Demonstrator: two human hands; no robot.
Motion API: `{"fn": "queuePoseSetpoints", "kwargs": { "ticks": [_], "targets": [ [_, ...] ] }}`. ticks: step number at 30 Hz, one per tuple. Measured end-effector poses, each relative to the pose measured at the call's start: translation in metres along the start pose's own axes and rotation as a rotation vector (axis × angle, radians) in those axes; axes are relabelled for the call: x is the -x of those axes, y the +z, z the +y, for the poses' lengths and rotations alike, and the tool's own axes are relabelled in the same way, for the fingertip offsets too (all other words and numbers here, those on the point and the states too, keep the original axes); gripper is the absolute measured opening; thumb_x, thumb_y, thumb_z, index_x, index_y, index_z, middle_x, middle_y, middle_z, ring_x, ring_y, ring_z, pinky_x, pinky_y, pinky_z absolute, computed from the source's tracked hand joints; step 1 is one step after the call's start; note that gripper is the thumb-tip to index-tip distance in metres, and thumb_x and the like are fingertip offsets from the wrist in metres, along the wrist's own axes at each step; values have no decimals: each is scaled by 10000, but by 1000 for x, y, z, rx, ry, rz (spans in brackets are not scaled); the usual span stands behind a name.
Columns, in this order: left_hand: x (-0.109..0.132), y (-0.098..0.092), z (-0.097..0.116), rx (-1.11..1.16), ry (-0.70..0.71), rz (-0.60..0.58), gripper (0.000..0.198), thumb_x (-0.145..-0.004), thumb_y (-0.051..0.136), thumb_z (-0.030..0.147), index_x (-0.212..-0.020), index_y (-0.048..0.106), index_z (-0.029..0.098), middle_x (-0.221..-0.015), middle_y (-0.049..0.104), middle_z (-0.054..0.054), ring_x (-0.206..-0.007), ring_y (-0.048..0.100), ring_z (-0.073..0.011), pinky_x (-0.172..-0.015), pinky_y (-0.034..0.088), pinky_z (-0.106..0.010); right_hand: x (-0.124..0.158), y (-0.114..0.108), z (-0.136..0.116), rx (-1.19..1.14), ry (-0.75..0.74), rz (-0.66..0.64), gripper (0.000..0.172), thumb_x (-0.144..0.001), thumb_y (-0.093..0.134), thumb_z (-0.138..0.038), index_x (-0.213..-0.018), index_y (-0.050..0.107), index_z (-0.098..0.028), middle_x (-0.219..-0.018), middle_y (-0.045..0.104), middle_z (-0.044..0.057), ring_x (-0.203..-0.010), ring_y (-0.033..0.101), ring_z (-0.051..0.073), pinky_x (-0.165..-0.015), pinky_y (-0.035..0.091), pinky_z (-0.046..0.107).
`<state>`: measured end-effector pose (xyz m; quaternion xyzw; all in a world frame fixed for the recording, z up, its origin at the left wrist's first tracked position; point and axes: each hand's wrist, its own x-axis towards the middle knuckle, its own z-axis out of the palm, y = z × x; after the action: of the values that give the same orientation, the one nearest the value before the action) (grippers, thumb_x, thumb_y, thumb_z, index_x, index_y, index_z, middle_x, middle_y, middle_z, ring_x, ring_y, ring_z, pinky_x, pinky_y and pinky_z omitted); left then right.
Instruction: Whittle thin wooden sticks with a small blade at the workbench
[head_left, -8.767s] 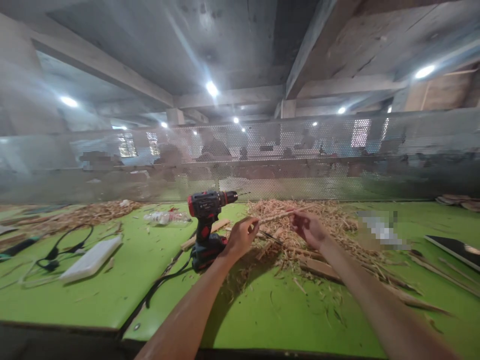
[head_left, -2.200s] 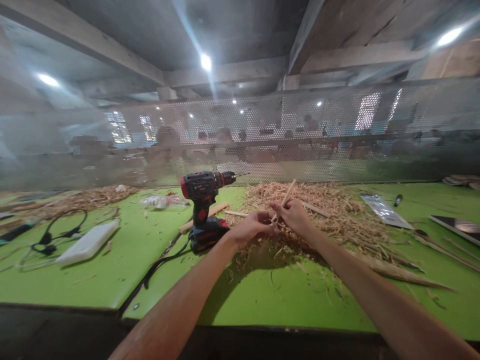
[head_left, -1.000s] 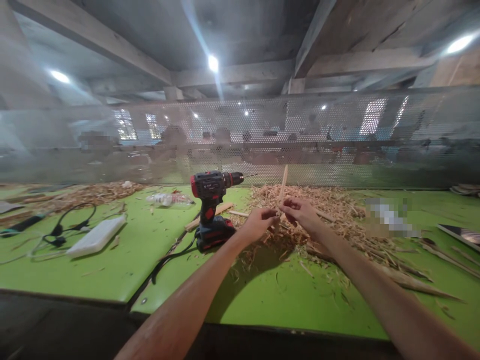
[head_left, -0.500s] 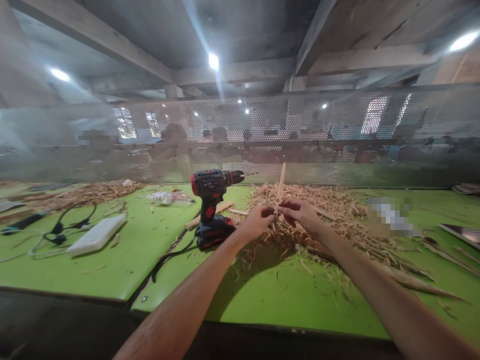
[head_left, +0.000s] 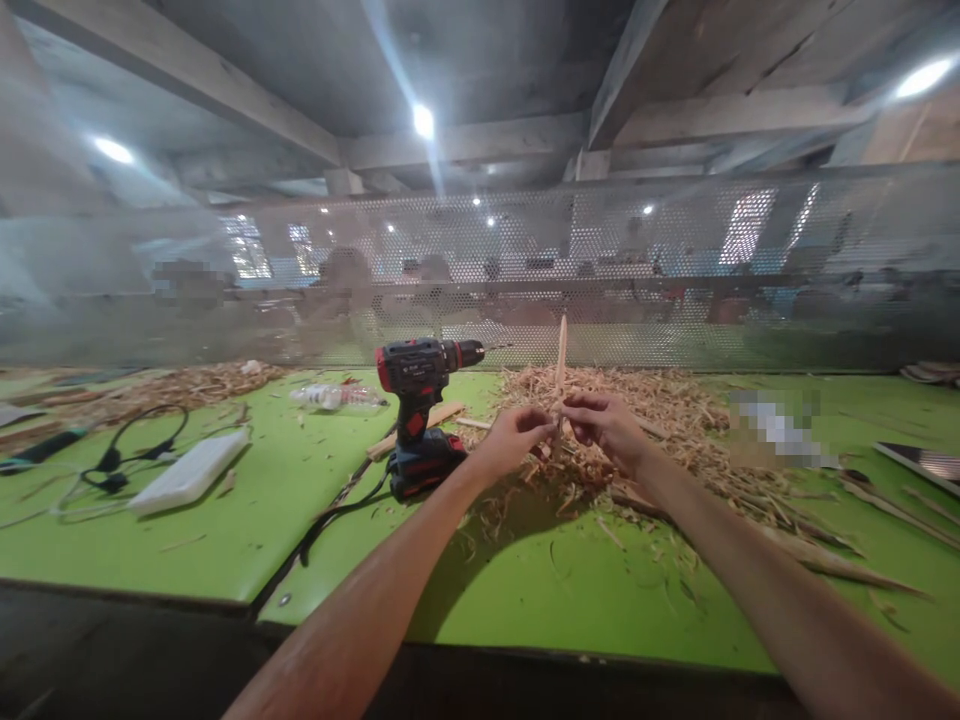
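Note:
A slim, pale piece of wood [head_left: 562, 358] with a tapered tip stands nearly upright between my two hands. My left hand [head_left: 519, 440] pinches its lower part from the left, thumb and fingers together. From the right, the fingertips of my right hand [head_left: 606, 428] close on the same part. The piece's lower end is largely hidden by the fingers and blends into the shavings. Just left of my left hand, a black and red cordless drill [head_left: 420, 405] stands on its battery, its thin bit pointing right.
Wood shavings [head_left: 660, 400] are heaped behind and right of my hands on the green table [head_left: 510, 600]. A clear plastic bottle [head_left: 337, 397] lies left of the drill. Farther left are a white power strip [head_left: 191, 472] and cables. A perforated screen [head_left: 480, 270] rises behind.
The wood piece has become more upright, its tip shifting slightly left and up. Both hands keep hold of it, and the fingers of the right hand have moved a little.

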<state>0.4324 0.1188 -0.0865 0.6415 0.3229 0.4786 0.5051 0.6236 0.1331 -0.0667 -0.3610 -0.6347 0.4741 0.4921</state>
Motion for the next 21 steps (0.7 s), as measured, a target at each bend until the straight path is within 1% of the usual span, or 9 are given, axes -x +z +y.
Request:
{"fn": "queuePoseSetpoints", "kwargs": {
  "ticks": [4, 8, 11, 15, 21],
  "targets": [
    [4, 1, 7, 13, -7, -1, 361, -766, 880, 409, -841, 630, 160, -779, 638, -4, -700, 622, -137, -647, 534, -263, 1, -1, 0, 1, 23, -28, 205, -704, 833, -371, -770, 729, -207, -644, 586, 17, -554, 456, 127, -539, 369, 300],
    [6, 1, 8, 55, -18, -16, 359, -742, 894, 399, -837, 646, 158, -795, 633, 0, -725, 612, -138, -648, 530, -255, 2, 0, -1, 2, 43, -51, 197, -709, 831, -361, -783, 733, -207, -664, 597, 28, -579, 465, 139, -562, 383, 314],
    [5, 0, 6, 90, -13, -41, 351, -753, 879, 413, -837, 667, 147, -782, 625, 4, -699, 599, -126, -644, 529, -254, 3, 0, -3, -26, 43, -72, 180, -728, 820, -351, -755, 712, -209, -653, 587, 25, -584, 463, 141, -572, 383, 319],
    [3, -1, 4, 74, -9, -42, 347, -777, 860, 431, -809, 667, 144, -696, 604, 21, -616, 560, -103, -624, 488, -243, 2, 0, -3, -66, 53, -94, 171, -712, 826, -337, -722, 698, -224, -673, 587, 27, -586, 465, 138, -582, 392, 317],
    [3, 0, 5, 80, 4, -66, 257, -823, 815, 352, -789, 661, 150, -655, 593, 22, -589, 552, -102, -623, 468, -247, 1, -2, -1, -52, 65, -121, 229, -702, 839, -394, -715, 682, -228, -664, 554, 24, -593, 459, 146, -580, 397, 311]
  ]
}}
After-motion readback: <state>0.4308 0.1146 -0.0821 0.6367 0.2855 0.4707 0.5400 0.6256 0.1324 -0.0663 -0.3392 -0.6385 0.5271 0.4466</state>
